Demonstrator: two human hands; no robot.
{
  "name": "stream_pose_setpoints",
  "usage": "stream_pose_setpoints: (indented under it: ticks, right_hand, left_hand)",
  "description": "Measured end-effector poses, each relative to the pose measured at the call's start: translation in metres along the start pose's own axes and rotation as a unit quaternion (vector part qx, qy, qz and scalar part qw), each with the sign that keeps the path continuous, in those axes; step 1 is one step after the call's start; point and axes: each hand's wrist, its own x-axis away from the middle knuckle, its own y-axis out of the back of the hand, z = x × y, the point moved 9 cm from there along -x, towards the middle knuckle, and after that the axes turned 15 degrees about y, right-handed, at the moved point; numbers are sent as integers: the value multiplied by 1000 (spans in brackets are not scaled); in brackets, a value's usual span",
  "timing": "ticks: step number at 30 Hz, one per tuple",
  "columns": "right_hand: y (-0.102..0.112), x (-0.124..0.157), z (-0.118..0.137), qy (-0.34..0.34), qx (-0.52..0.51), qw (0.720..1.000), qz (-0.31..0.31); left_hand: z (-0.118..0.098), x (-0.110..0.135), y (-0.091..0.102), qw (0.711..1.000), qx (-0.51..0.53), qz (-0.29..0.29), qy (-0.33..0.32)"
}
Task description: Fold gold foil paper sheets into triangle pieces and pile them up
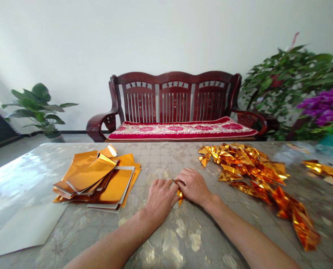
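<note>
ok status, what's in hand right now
Left hand and right hand together, pinching gold foil strip. Stack of gold foil sheets to left. Folded foil heap to right.

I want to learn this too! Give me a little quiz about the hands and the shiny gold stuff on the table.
1. True or false: the stack of flat orange-gold sheets is nearer the left hand than the right hand.

2. Multiple choice: what do the two hands meet on?
A) a green leaf
B) a small strip of gold foil
C) a white card

3. Fill in the blank: behind the table, a red cushion lies on a dark red wooden ____.

Key:
1. True
2. B
3. bench
</note>
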Motion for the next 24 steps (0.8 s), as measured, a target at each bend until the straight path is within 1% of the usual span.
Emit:
stream_pose_setpoints:
  ticks: [5,9,17,24]
  right_hand:
    - [2,-1,8,43,30,999,14]
    - [3,-2,12,64,46,996,33]
    - [0,-4,18,90,61,992,66]
    - [-1,-3,17,91,55,992,68]
  left_hand:
    - [0,0,1,1000,-3,5,0]
    - [-1,2,3,1000,-7,5,1]
    - [0,2,3,1000,-6,9,4]
    - [0,2,1,1000,-7,8,7]
